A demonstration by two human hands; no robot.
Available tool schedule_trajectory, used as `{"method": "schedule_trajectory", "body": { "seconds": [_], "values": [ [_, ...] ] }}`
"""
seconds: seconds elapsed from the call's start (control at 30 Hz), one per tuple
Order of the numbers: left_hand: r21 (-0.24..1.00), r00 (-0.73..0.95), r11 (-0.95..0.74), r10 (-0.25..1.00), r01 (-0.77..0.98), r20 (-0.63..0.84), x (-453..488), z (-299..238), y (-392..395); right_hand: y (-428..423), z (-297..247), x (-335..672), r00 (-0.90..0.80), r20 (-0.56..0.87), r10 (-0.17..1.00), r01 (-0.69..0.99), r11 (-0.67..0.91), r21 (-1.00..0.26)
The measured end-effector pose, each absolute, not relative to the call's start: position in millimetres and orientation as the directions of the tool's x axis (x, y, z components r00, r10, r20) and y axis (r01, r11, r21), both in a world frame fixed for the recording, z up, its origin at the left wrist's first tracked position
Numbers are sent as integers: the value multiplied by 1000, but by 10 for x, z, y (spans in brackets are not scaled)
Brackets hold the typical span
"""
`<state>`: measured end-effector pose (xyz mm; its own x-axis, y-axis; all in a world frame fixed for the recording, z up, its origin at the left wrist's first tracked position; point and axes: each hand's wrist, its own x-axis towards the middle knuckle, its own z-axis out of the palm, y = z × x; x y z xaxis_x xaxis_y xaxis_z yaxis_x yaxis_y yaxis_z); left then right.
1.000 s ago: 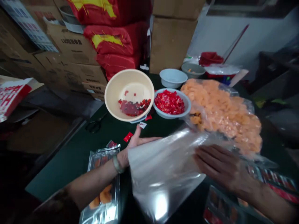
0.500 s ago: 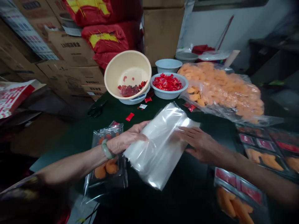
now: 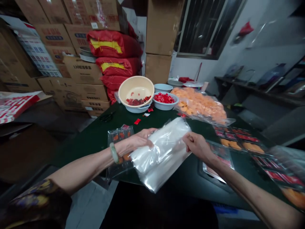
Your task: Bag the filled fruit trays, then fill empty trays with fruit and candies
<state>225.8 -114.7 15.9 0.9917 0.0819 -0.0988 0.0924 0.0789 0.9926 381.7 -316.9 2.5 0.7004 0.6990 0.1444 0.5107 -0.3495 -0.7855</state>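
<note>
A stack of clear plastic bags [image 3: 162, 152] is held just above the near edge of the dark green table [image 3: 100, 136]. My left hand [image 3: 140, 140], a green bangle on its wrist, grips the stack's left side with curled fingers. My right hand [image 3: 196, 146] pinches its right edge. A filled clear tray of orange pieces and red packets [image 3: 119, 136] lies partly hidden under my left forearm.
A cream bowl [image 3: 136, 90] and a pale bowl of red packets [image 3: 165, 99] stand at the far end beside a big bag of orange pieces [image 3: 200, 105]. Filled trays [image 3: 238, 140] line the right side. Scissors [image 3: 106, 117] lie left. Cartons and red sacks [image 3: 111, 44] rise behind.
The view has pulled back and tilted up. My right hand went from lying flat on the bags to pinching their right edge. The stack is lifted nearer to me.
</note>
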Motion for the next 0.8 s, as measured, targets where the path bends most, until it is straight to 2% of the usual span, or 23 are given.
{"method": "schedule_trajectory", "body": {
  "seconds": [0.17, 0.27, 0.37, 0.43, 0.6, 0.67, 0.8],
  "values": [
    [990, 992, -72, -29, 121, -123, 2270, 484, -1131, -3505, 32, 3920, 856, 368, 363, 498, -389, -775],
    [981, 988, -147, -70, 125, -137, 2334, 645, -1167, -3689, 42, 4226, 864, 472, 176, 498, -445, -744],
    [978, 970, -143, -167, 155, -178, 2369, 720, -1248, -3797, 73, 4564, 853, 520, 43, 466, -512, -722],
    [969, 947, -157, -227, 193, -225, 2380, 739, -1314, -3809, 102, 4723, 846, 533, 3, 447, -549, -706],
    [936, 906, -262, -292, 234, -308, 2560, 731, -1379, -3664, 221, 4765, 868, 491, 66, 433, -584, -687],
    [916, 901, -338, -291, 217, -321, 2710, 696, -1335, -3583, 296, 4742, 859, 511, 26, 413, -624, -663],
    [829, 916, -554, -292, 74, -277, 2981, 605, -1196, -3477, 417, 4905, 869, 489, -74, 295, -715, -633]
  ]
}}
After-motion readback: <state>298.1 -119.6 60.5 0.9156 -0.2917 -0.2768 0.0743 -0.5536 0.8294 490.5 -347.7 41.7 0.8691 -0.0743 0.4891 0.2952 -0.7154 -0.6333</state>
